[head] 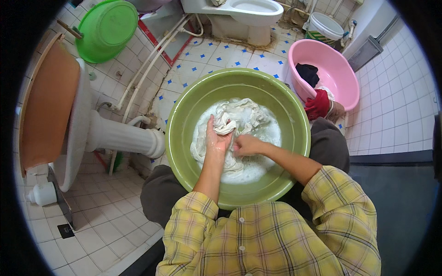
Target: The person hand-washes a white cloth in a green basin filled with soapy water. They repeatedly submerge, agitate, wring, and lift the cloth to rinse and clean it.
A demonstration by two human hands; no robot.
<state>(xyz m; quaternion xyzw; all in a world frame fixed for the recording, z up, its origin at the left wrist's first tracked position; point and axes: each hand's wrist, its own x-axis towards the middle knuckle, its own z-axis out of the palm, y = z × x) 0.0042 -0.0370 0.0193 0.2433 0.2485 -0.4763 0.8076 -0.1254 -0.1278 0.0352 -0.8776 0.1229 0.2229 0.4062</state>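
Note:
A large green plastic basin (238, 196) stands between my knees and holds sudsy water. In it lies a wet white cloth (247, 107), partly under the foam. My left hand (220, 136) is palm up over the water, with a bunched fold of the cloth between thumb and fingers. Close at its right, my right hand (247, 145) is closed on another part of the same cloth; its fingertips are partly hidden.
A pink basin (340, 69) at the upper right holds dark, red and white clothes, some hanging over its rim. Beyond the green basin is a toilet (241, 31). A pedestal sink (121, 134) stands at the left. A lidded bucket (324, 27) is farther back.

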